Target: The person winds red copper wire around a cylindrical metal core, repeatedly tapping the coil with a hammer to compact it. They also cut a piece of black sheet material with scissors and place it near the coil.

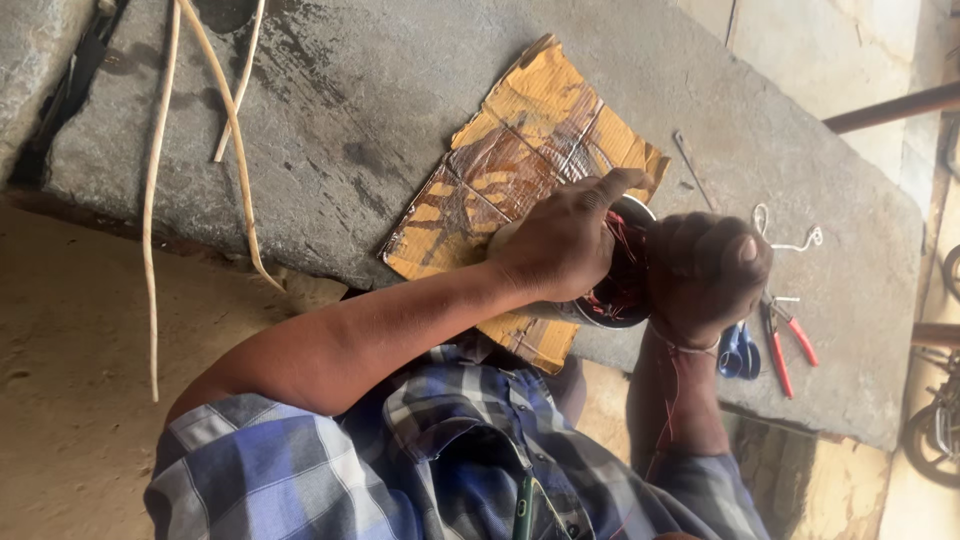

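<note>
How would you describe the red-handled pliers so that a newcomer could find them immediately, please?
Start at the grey stone slab. Beyond the right hand, past the stained cardboard, lie the pliers, beside a blue-handled tool. Only they have red handles.

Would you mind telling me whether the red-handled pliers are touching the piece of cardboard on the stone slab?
Apart. The head view shows the red-handled pliers lying on the bare stone slab, well clear of the cardboard, with both hands between them.

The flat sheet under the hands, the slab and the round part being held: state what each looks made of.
Flat sheet: corrugated cardboard, tan, stained dark, creased. Slab: rough grey stone or concrete, blotchy. Round part: apparently shiny metal rim around reddish wire, likely copper, between left hand and right hand.
</note>
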